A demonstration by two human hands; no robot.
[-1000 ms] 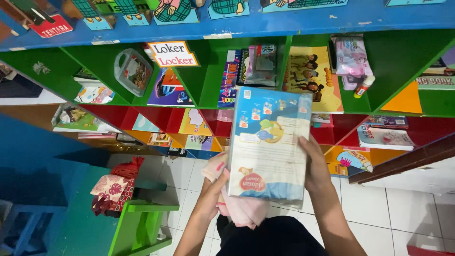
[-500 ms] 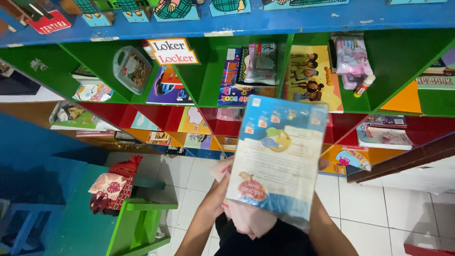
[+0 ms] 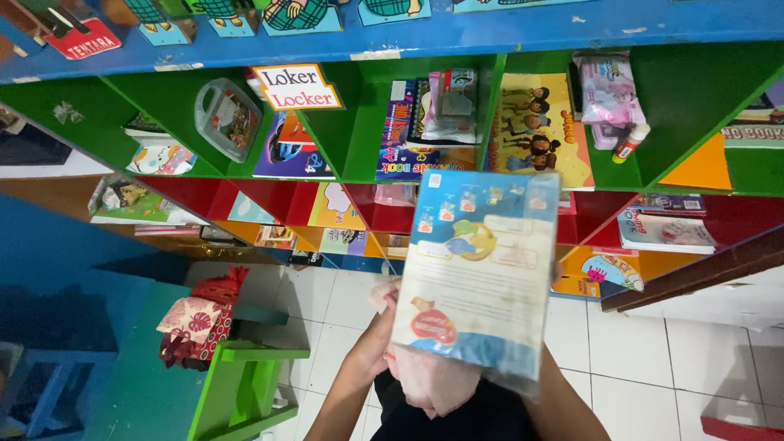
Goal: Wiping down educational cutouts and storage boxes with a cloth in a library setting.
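Both hands sit behind the blue book (image 3: 474, 278), propping it upright facing me; can't tell finger positions.

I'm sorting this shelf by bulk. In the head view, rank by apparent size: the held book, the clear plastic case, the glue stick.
1. Held book, though it is nearest the camera.
2. Clear plastic case.
3. Glue stick.

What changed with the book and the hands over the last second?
The plastic-wrapped book tilted clockwise and shifted slightly right. The right hand, earlier gripping its right edge, is now hidden behind it. The left hand remains at the lower left with the pink cloth. The shelves are unchanged.
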